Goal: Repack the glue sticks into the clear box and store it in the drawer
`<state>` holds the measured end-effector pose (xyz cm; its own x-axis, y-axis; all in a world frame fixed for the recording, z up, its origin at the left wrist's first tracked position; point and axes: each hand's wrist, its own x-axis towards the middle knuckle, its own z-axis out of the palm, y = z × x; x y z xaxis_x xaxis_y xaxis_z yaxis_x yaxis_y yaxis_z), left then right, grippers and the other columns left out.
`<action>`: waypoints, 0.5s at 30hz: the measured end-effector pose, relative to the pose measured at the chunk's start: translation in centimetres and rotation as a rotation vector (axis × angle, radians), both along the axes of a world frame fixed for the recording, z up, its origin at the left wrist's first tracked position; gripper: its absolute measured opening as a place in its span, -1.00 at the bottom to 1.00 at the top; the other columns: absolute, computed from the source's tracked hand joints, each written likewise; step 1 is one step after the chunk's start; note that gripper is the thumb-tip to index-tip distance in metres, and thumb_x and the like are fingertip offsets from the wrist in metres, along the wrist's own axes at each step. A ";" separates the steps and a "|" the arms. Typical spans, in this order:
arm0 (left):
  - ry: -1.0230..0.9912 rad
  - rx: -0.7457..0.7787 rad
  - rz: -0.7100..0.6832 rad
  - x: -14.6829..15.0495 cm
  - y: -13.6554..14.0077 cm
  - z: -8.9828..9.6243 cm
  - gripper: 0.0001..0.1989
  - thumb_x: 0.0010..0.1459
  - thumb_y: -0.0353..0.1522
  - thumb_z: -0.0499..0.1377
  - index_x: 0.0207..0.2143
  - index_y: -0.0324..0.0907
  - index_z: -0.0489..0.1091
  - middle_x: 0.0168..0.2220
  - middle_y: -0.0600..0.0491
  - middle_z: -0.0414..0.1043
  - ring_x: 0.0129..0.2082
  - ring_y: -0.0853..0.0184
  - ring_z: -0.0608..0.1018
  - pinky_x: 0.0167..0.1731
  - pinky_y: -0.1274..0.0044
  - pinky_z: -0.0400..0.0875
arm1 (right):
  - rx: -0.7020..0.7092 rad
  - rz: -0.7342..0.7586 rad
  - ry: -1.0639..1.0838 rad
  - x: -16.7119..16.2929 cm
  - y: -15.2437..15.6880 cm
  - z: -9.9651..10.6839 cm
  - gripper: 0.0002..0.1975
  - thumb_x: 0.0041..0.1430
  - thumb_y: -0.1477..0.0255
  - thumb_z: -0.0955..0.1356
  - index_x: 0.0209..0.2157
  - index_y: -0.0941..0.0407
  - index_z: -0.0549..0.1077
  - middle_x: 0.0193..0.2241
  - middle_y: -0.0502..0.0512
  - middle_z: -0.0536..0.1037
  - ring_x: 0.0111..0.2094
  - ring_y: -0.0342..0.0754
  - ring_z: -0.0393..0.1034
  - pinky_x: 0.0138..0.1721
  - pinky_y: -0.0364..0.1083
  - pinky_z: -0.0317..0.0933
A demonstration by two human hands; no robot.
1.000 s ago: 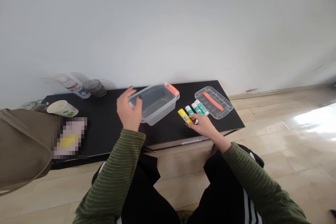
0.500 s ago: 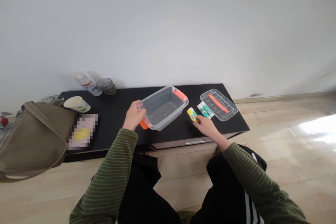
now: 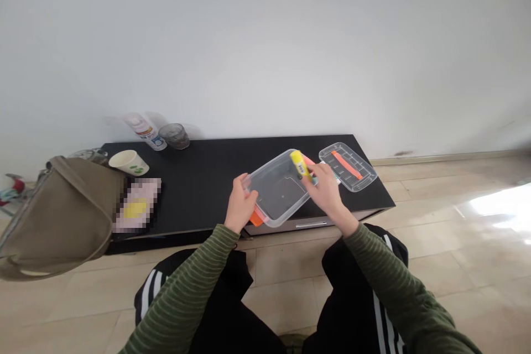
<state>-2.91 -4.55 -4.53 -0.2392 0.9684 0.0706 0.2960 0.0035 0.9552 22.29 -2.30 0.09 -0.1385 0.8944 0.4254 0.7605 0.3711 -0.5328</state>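
Note:
My left hand (image 3: 241, 202) is closed on the left end of a clear plastic box (image 3: 271, 191), by its orange latch (image 3: 257, 217). The box is uncovered, tilts slightly towards me and shows nothing inside. Between the fingers of my right hand (image 3: 326, 189) is a yellow glue stick (image 3: 299, 164), held at a slant above the box's right end. That hand mostly covers the green-and-white sticks and part of the right latch. Right of it lies the clear lid (image 3: 365, 170) with an orange handle (image 3: 347, 165).
The black cabinet top (image 3: 207, 177) also bears a paper cup (image 3: 129, 162), a dark glass (image 3: 175, 136), a spray can (image 3: 146, 131) and a blurred-out pink packet (image 3: 139, 204). A brown bag (image 3: 62, 215) stands at the left. A white wall (image 3: 265, 55) rises behind.
My left hand has drawn the box to the right and nearer to me. My right hand has lifted the yellow glue stick off the cabinet top and brought it over the box.

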 end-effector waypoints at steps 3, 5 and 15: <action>-0.029 0.094 0.052 1.1 -0.4 0.0 -0.42 0.02 -0.53 0.16 0.14 -0.16 0.24 0.21 -0.17 0.28 0.22 0.12 0.41 0.21 0.23 0.31 | -0.144 0.107 -0.209 -3.3 -0.8 1.1 -0.73 0.26 0.32 0.30 -0.09 0.09 0.53 -0.20 0.16 0.55 -0.10 0.03 0.41 -0.15 -0.08 0.26; -0.036 0.166 0.089 1.6 -0.6 0.0 -0.43 -0.01 -0.54 0.15 0.11 -0.16 0.27 0.20 -0.16 0.28 0.20 0.14 0.42 0.22 0.26 0.30 | -0.257 0.130 -0.347 -5.1 -1.0 1.6 -0.73 0.27 0.29 0.29 -0.13 0.08 0.54 -0.21 0.15 0.57 -0.11 0.04 0.44 -0.20 -0.08 0.27; 0.013 0.202 0.045 1.3 -0.5 -0.6 -0.50 -0.04 -0.55 0.13 0.02 -0.15 0.34 0.14 -0.12 0.34 0.17 0.13 0.44 0.24 0.21 0.27 | -0.603 0.240 -0.731 -9.4 0.4 0.9 -0.66 0.14 0.31 0.38 -0.09 0.18 0.58 -0.11 0.37 0.61 -0.09 0.20 0.54 -0.16 0.03 0.38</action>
<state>-1.65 -5.02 -5.08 -0.2799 0.9225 0.2657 0.3126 -0.1741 0.9338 12.90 -1.95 1.00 -0.3929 0.8472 -0.3576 0.9187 0.3789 -0.1115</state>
